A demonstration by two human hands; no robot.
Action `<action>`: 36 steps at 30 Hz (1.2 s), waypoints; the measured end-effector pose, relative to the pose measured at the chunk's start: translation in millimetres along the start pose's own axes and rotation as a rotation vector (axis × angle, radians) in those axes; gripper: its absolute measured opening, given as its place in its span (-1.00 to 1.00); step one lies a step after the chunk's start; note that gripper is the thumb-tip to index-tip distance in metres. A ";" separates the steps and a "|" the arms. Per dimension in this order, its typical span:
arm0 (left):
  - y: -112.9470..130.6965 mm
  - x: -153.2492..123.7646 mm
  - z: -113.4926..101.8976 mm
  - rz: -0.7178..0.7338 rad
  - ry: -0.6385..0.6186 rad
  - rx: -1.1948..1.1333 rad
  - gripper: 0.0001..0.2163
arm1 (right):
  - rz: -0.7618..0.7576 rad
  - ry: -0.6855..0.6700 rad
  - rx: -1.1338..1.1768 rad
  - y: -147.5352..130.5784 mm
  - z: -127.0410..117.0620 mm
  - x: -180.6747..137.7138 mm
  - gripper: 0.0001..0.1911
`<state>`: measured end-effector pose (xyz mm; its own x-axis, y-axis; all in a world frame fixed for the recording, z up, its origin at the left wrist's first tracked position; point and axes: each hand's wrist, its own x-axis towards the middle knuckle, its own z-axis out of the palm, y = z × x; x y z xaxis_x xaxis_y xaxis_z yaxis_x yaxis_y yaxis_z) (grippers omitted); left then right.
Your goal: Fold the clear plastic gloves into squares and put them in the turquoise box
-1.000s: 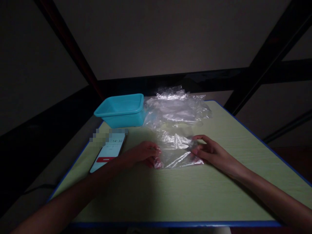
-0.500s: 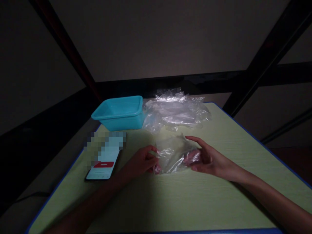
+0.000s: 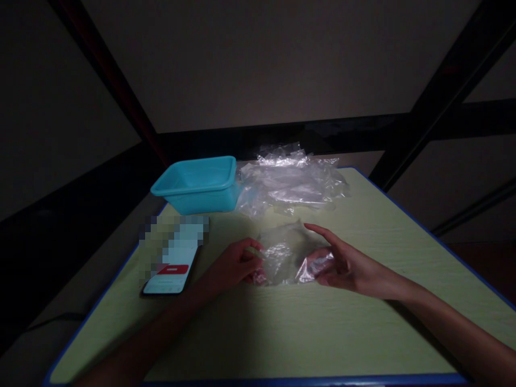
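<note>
A small clear plastic bag (image 3: pixel 284 252) is held between both hands just above the pale green table (image 3: pixel 322 333). My left hand (image 3: pixel 236 263) pinches its left edge with curled fingers. My right hand (image 3: pixel 342 263) grips the bag's right edge, the thumb pressing the crumpled plastic while the forefinger stretches out over it. The bag bulges up in the middle.
A heap of clear plastic bags (image 3: pixel 290 183) lies at the table's far side. A turquoise plastic tub (image 3: pixel 199 185) stands left of the heap. A lit phone (image 3: pixel 171 263) lies at the left near my left hand. Dark bed-frame bars run behind the table.
The bag lay flat under both hands before. Both hands have drawn its edges closer together, so it is bunched and raised. The view has shifted slightly.
</note>
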<state>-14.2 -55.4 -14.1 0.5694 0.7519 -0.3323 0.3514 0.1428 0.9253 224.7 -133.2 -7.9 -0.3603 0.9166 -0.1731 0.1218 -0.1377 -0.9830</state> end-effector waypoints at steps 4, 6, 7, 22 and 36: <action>-0.1 -0.3 -0.4 0.004 -0.006 0.000 -0.74 | -0.036 0.067 0.025 2.1 -8.0 -1.6 -0.07; -0.2 -0.7 -0.3 0.002 0.006 -0.009 -0.73 | -0.041 0.125 -0.007 4.2 -12.3 -2.3 -0.13; -0.2 -1.1 -0.3 0.002 0.013 -0.018 -0.72 | -0.040 0.154 -0.027 5.5 -14.0 -2.5 -0.15; 2.1 -11.3 1.2 0.083 0.083 -0.052 -0.38 | -0.048 0.300 -0.261 6.2 -5.3 -4.3 -0.24; 0.0 -16.4 7.4 0.154 0.115 0.218 -0.39 | -0.071 0.280 -0.295 8.3 -2.4 -4.4 -0.24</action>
<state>-18.1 -72.5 -10.0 0.5447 0.8240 -0.1562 0.4255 -0.1111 0.8981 229.5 -137.5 -15.1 -0.1167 0.9923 -0.0420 0.3805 0.0056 -0.9248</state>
